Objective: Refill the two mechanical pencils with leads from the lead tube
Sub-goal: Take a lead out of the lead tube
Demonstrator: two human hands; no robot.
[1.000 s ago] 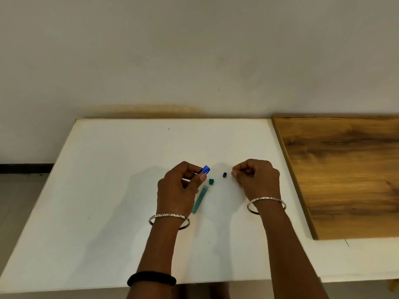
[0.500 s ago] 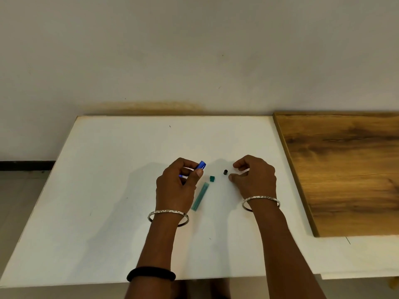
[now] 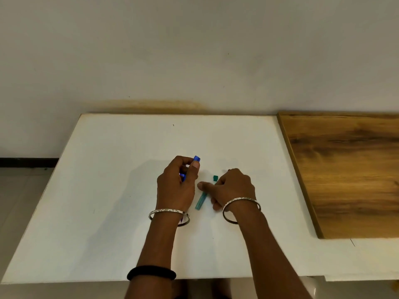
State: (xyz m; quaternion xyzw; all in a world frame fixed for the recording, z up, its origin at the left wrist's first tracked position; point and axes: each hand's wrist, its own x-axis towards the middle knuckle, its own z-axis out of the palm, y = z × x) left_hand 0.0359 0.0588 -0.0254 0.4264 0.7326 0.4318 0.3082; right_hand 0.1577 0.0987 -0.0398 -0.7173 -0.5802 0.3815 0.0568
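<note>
Nearest: black band (image 3: 151, 273) is worn on the L forearm, silver bangles (image 3: 169, 213) at both wrists.

L hand (image 3: 176, 188): grip is closed round the blue mechanical pencil (image 3: 196, 158). Barrel mostly hidden in the fist; blue top end exposed just past the thumb; thin tip appears to poke out under the L bangle. Pencil is held off the white counter (image 3: 108, 190).

Green lead tube (image 3: 200, 201) is lying flat on the counter betw. the hands, cap off. Green cap (image 3: 215, 177) is seen just beyond it, apart.

R hand (image 3: 234, 188): thumb is laid across the tube's far end, fingers curled just beside it. Whether the grip is pinched on the tube cannot be told.

2nd pencil not made out.

Judged: step = tube pickup, for tipping leads into the pencil top.
- Tube: light, rigid, smooth plastic. To be pinched mid-body on its long sides, open end kept level or up so leads aren't spilled.
- Leads: v. thin, brittle; not to be bent or forced.
- Cap: small, easily flicked away.

Far: wood board (image 3: 345, 169) lies at the counter's R side, well apart; pale wall behind.
</note>
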